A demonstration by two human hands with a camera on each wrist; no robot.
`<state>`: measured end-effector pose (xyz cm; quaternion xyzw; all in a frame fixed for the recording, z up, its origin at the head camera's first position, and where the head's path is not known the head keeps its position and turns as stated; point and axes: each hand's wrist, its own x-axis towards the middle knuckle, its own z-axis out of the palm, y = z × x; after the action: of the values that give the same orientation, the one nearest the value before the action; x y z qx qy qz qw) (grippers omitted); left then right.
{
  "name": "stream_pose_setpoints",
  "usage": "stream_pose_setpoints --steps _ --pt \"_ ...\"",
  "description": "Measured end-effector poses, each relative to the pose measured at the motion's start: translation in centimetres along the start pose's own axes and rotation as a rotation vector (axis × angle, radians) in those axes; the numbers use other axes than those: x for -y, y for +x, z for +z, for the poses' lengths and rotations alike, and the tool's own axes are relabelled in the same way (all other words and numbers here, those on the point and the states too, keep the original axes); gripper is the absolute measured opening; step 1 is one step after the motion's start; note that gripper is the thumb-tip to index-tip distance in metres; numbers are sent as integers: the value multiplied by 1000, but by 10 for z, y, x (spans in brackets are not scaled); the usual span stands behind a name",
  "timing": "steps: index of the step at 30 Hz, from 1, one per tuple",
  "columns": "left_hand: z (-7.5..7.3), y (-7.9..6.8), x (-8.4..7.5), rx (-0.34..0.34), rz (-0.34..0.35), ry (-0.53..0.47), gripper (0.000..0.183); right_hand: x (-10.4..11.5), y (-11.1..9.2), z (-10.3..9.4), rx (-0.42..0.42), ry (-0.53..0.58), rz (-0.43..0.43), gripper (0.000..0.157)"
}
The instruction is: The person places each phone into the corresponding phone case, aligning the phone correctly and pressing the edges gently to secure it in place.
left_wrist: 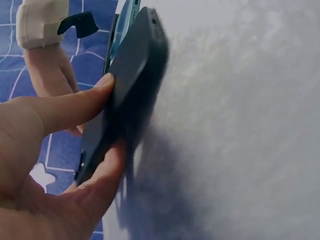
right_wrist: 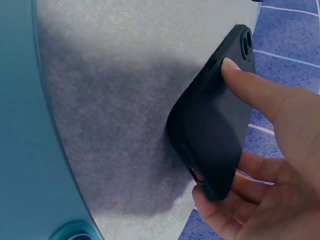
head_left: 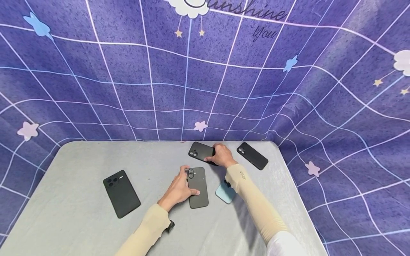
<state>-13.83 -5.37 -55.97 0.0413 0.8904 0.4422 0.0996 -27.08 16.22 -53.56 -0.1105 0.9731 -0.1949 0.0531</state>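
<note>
One black phone case (head_left: 121,194) at left of tabletop (head_left: 80,170). Left hand (head_left: 178,189) pinches grey phone (head_left: 200,183), centre; second case (head_left: 202,152) just behind, clamped in right hand (head_left: 222,155). Pale-blue phone (head_left: 225,193) near, partly hidden. Edge grip, light pressure seems best.

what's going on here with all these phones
A person is handling two things at a grey table. Their left hand grips a dark grey phone between thumb and fingers, while their right hand holds a black phone case near the far edge. A light blue phone lies partly hidden under the right forearm. Two more black items, phones or cases, lie untouched: one off to the left, one at the far right.
</note>
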Motion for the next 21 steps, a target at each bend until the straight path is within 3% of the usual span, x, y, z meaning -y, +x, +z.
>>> stream_pose_setpoints --steps 5,15,21 --pt "2 -3 3 -17 1 -63 118 0 0 1 12 -15 -4 60" --pt "4 -7 6 -24 -17 -169 103 0 -6 -5 17 -8 -9 45" --pt "7 -6 10 -48 -26 -251 69 1 -8 -8 8 -3 -4 34"
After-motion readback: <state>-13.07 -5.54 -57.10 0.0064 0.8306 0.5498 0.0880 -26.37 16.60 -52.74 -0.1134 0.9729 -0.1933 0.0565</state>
